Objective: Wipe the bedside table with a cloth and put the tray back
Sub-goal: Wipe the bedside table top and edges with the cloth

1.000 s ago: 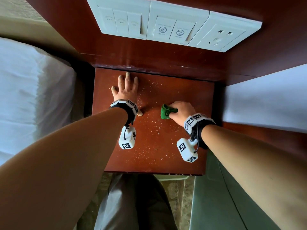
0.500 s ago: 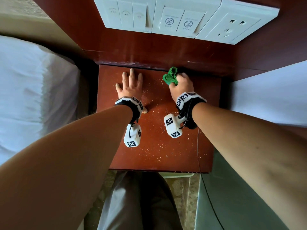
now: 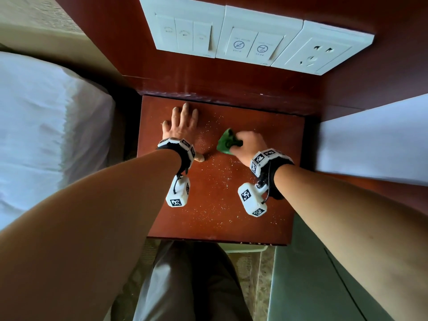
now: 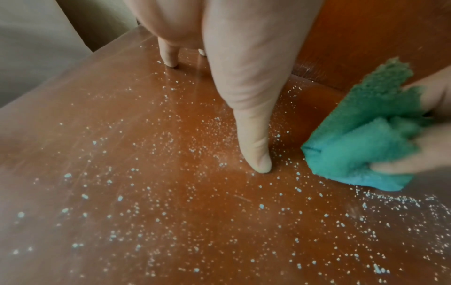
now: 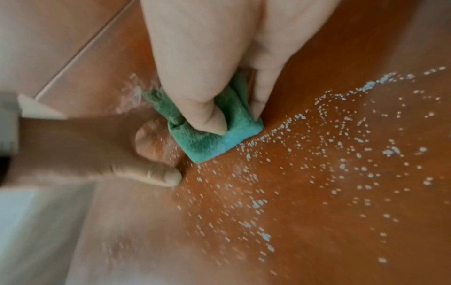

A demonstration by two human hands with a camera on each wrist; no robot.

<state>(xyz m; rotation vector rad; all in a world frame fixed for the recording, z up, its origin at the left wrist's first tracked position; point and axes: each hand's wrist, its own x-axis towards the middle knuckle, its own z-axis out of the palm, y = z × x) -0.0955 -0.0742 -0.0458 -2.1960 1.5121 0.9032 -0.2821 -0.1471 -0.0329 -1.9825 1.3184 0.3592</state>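
Bedside table: white crumbs scattered across top. Left hand: flat on table, fingers straight, unmoved. Right hand: fingers curled round green cloth, pressed mid-table; half second ago at table's back edge. Tray: unseen.

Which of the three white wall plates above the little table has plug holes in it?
The rightmost plate, above the right hand. It is a power socket with pin slots; the other two plates carry only switch buttons.
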